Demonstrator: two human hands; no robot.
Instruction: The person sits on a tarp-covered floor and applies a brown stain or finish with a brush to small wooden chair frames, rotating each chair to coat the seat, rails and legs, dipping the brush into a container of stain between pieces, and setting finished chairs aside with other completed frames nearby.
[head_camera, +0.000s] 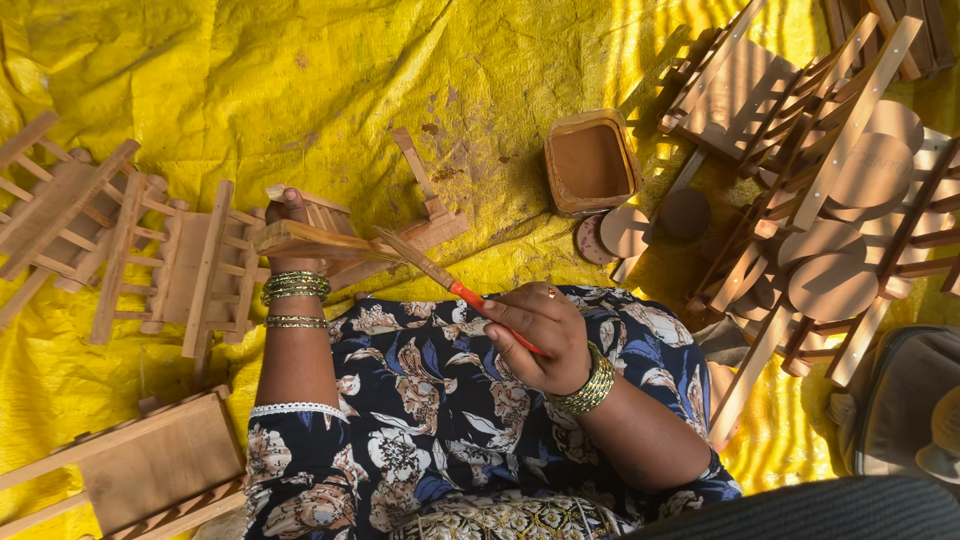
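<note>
Risk first: the brush (440, 272) looks loaded with brown finish, and a drip or a flick off the bristles could well land on the flowered dress (440, 420) across the lap, since the work is held right above it; the small wooden piece (310, 238) is also gripped at one end only, so a firm stroke might twist it loose. Now the hands: the left hand (290, 235) is closed around that wooden piece, holding it up over the yellow tarp (200, 90) near its middle, just in front of the knees. The right hand (540, 335) is pinched shut on the brush's orange handle, bristles touching the piece. The square tub of brown finish (590, 163) sits on the tarp beyond the right hand, with stacked wooden racks (800, 150) toward the far right corner and more racks (110, 240) at the left edge.
</note>
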